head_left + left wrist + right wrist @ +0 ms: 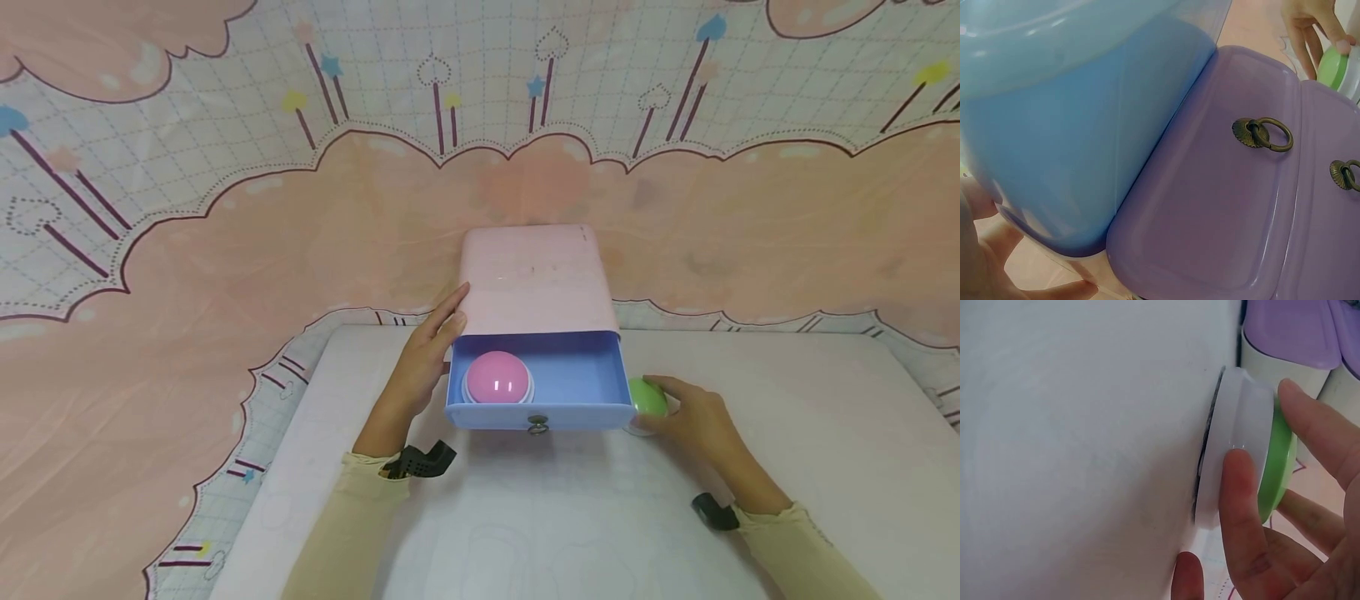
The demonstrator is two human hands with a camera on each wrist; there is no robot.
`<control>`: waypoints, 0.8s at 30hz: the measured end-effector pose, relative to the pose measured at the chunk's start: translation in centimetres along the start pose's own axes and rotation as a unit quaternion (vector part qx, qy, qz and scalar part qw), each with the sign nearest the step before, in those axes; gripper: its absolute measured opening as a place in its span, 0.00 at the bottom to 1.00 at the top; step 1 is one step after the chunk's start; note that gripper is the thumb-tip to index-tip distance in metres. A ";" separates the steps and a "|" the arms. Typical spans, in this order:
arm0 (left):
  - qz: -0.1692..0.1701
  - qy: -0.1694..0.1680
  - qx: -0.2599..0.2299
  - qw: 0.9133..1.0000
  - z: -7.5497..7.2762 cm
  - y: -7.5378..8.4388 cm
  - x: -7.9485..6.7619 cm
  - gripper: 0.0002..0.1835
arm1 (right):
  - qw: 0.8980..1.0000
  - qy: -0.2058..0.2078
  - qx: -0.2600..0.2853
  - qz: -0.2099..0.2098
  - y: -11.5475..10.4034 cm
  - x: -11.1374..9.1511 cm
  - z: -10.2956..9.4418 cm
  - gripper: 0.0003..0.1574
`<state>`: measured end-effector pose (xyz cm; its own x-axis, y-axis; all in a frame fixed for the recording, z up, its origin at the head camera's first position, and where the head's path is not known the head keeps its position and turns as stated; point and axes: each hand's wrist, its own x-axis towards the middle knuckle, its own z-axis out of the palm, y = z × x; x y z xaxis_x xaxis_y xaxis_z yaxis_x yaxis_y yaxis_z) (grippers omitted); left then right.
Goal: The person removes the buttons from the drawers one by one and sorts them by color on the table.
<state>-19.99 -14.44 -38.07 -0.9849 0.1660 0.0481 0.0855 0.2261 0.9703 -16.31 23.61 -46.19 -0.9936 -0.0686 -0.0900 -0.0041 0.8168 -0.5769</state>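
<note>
We see the right hand point(693, 417) pinching the green puck point(1280, 469) between thumb and fingers, just beside the right front corner of the blue drawer point(487, 418). The right wrist view shows what the head view mostly hides: a broad white base point(1241, 412) under the green top, turned toward the worktop point(750, 375) with a dark line between (we cannot tell whether they touch). The left hand point(416, 362) has its fingers stretched and apart, resting against the left side of the cabinet point(532, 275).

From the head we look down into the drawer, pulled out at the front, where a pink puck point(497, 379) sits at the left end; neither wrist view shows that puck. The left wrist view, in turn, gives us two purple fronts point(1191, 181) with brass ring pulls point(1248, 132), which the drawer covers from above. Only the head view takes in the cabinet's pale pink top and, behind it, much of the cloud-patterned backdrop point(225, 283).
</note>
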 end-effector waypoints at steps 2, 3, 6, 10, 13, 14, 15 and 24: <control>0.001 0.000 0.001 1.000 0.0 0.0 0.0 0.27 | 1.000 -0.003 0.002 0.003 0.0 0.0 -0.1 0.51; 0.002 0.000 0.001 1.000 0.0 0.0 0.0 0.27 | 1.000 -0.004 0.002 0.004 0.0 0.0 -0.1 0.51; 0.003 0.001 0.003 1.000 0.0 0.0 0.0 0.27 | 1.000 -0.008 0.003 0.007 0.0 -0.1 -0.2 0.52; 0.002 -0.001 -0.001 1.000 0.0 -0.1 0.0 0.27 | 1.000 -0.013 0.001 0.022 -0.1 -0.3 -0.4 0.54; 0.001 -0.002 -0.004 1.000 0.0 -0.1 0.0 0.27 | 0.999 -0.009 -0.005 0.032 -0.3 -0.6 -0.8 0.57; 0.001 -0.003 -0.004 1.000 0.0 -0.1 0.0 0.27 | 0.999 -0.006 -0.005 0.033 -0.4 -0.7 -0.9 0.58; 0.001 -0.003 -0.005 1.000 0.0 -0.1 0.0 0.27 | 0.999 -0.002 -0.006 0.032 -0.6 -0.9 -1.1 0.58; 0.004 -0.002 -0.010 1.000 0.0 0.1 -0.1 0.27 | 0.998 0.057 0.011 -0.028 -2.4 -2.3 -2.5 0.48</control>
<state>-19.91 -14.43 -37.94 -0.9835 0.1723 0.0545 0.0899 0.2051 0.9746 -14.31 23.28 -42.59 -0.9983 -0.0478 0.0347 -0.0591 0.8005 -0.5965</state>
